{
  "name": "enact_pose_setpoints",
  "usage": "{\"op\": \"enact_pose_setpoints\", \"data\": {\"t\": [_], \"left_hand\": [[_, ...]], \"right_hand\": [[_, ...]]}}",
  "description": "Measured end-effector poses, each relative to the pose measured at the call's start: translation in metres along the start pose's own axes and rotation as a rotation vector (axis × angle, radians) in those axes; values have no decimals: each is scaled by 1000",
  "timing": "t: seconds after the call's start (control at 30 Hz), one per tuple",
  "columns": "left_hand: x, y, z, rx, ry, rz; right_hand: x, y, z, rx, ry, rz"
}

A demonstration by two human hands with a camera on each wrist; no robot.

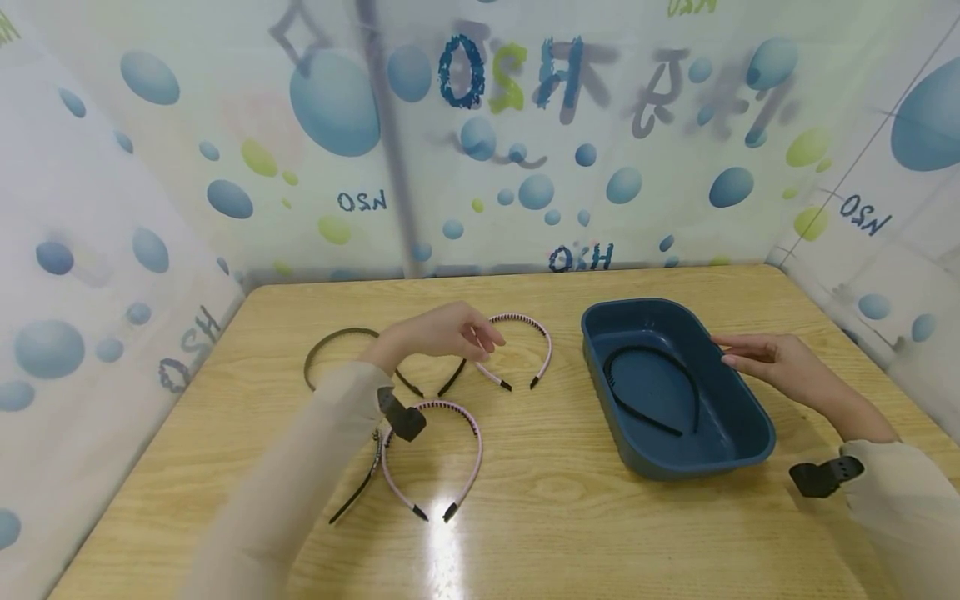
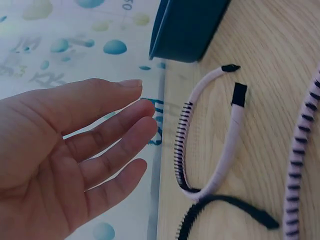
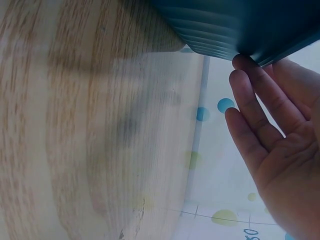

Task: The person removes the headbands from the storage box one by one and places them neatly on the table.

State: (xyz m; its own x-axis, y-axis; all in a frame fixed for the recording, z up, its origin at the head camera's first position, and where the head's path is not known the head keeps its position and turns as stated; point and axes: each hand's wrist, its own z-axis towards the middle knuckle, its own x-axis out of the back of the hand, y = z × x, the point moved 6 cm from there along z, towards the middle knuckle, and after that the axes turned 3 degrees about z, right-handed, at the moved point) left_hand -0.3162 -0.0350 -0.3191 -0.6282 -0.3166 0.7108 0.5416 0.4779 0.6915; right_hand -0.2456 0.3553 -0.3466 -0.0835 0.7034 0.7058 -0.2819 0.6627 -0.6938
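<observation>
My left hand (image 1: 450, 332) hovers over the headbands with loosely bent fingers and nothing in them. Just beyond it lies a pale pink headband (image 1: 547, 337) wound with black thread, touching a black toothed headband (image 2: 245, 202) in the left wrist view. A dark thin headband (image 1: 327, 335) lies left of the hand, partly hidden by the arm. Nearer the front is a second pink headband (image 1: 478, 454), overlapping a dark patterned one (image 1: 360, 492). My right hand (image 1: 783, 367) pinches the right rim of a blue plastic basin (image 1: 626, 433), thumb over the edge, fingertips (image 3: 242, 61) outside. A black headband (image 1: 696, 392) lies inside.
The wooden table (image 1: 540, 533) ends at a patterned curtain (image 1: 480, 167) behind and more patterned sheeting at both sides. Black wrist straps (image 1: 401, 414) show on the sleeves.
</observation>
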Motion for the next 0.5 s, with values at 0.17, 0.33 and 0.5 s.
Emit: {"op": "enact_pose_setpoints", "data": {"t": [0.17, 0.33, 0.5], "left_hand": [[-1, 15, 16, -11, -6, 25], [-4, 25, 32, -12, -5, 27], [-8, 36, 47, -48, -17, 6]], "right_hand": [[0, 1, 0, -3, 4, -12], [0, 0, 0, -6, 3, -22], [0, 0, 0, -3, 3, -22]]}}
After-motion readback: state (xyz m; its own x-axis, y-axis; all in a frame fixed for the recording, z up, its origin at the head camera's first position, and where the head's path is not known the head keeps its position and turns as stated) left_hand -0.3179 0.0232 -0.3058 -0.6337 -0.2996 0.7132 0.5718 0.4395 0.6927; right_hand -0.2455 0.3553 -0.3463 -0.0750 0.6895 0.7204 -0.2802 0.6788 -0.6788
